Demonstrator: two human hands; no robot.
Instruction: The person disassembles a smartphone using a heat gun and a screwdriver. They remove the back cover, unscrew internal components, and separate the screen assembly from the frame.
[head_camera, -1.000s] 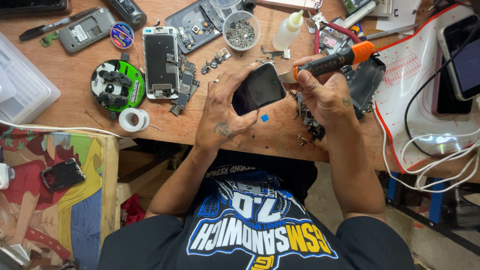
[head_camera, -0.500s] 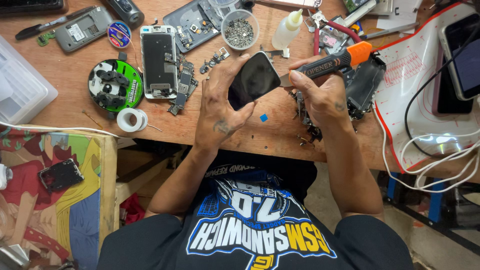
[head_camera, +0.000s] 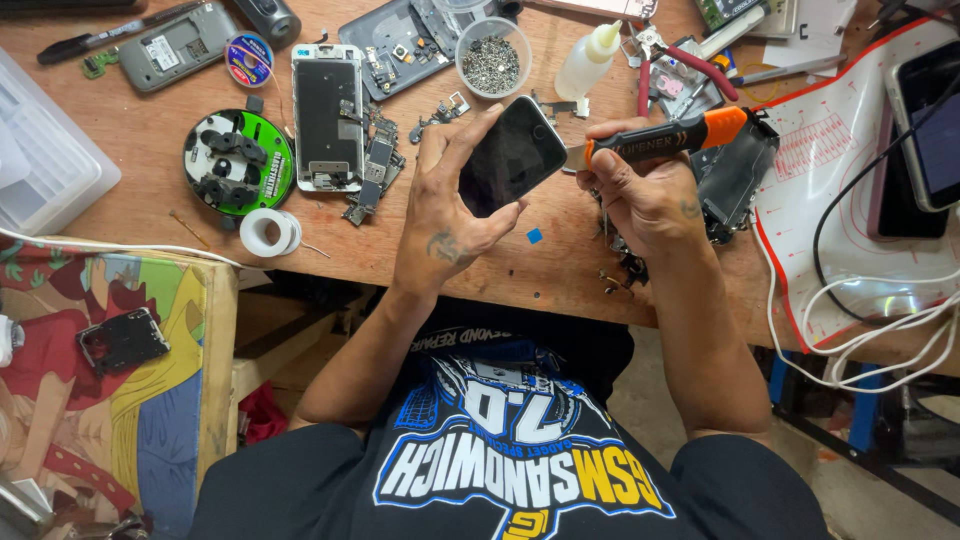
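Black glossy phone (head_camera: 512, 155), tilted, screen dark, seemingly uncracked

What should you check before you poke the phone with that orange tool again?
1. Left hand grips the phone firmly: ok.
2. Right hand holds the orange tool: ok.
3. Tool's tip at the phone's edge: ok; whether it sits in the seam, cannot tell.
4. Left fingers off the blade's path: cannot tell.
5. Screw cup upright, away from the hands: ok.
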